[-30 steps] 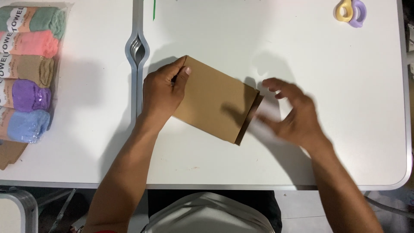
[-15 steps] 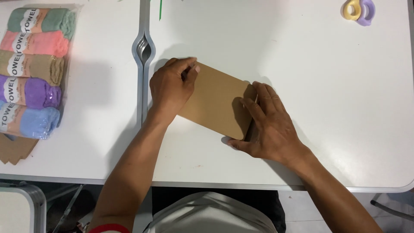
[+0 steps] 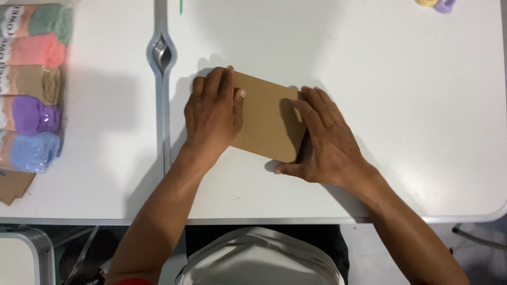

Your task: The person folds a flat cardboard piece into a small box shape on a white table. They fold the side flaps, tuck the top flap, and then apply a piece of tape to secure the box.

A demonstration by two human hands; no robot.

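A flat brown cardboard piece lies tilted on the white table in front of me. My left hand rests palm down on its left end, fingers together and pressing it flat. Against the cardboard's right edge lies my right hand, fingers stretched along that edge and thumb near the lower right corner. Both hands touch the cardboard; neither lifts it.
A clear pack of rolled towels in green, pink, tan, purple and blue lies at the far left. More brown cardboard pokes out below it. A seam with a grey latch splits the table. A yellow-and-purple object sits top right.
My right hand came in from the right and settled flat against the cardboard's right edge. The raised flap there now lies down. My left hand stayed on the left end.
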